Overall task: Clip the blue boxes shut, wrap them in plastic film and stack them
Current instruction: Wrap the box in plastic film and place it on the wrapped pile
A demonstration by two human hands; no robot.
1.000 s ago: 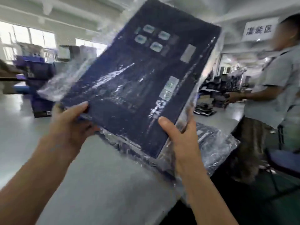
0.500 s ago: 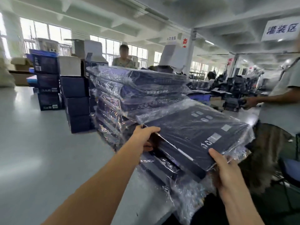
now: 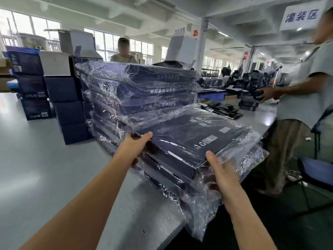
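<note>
A flat dark blue box [image 3: 191, 138] in loose plastic film lies level on top of a low stack of wrapped boxes [image 3: 167, 175] at the table's near right edge. My left hand [image 3: 135, 147] grips its near left corner, thumb on top. My right hand [image 3: 221, 168] holds its near right corner through the film, thumb on the lid. Directly behind stands a taller stack of wrapped blue boxes [image 3: 137, 91]. Crumpled film hangs over the table edge below my right hand.
The grey table [image 3: 45, 168] stretches to the left. Unwrapped blue boxes [image 3: 66, 101] are piled at the back left. One person [image 3: 123, 51] stands behind the tall stack, another person [image 3: 310, 91] stands at the right beside a blue chair [image 3: 317, 172].
The wrapped box came down from being held up tilted in front of me to lying flat on the low stack. Both hands still hold its near corners.
</note>
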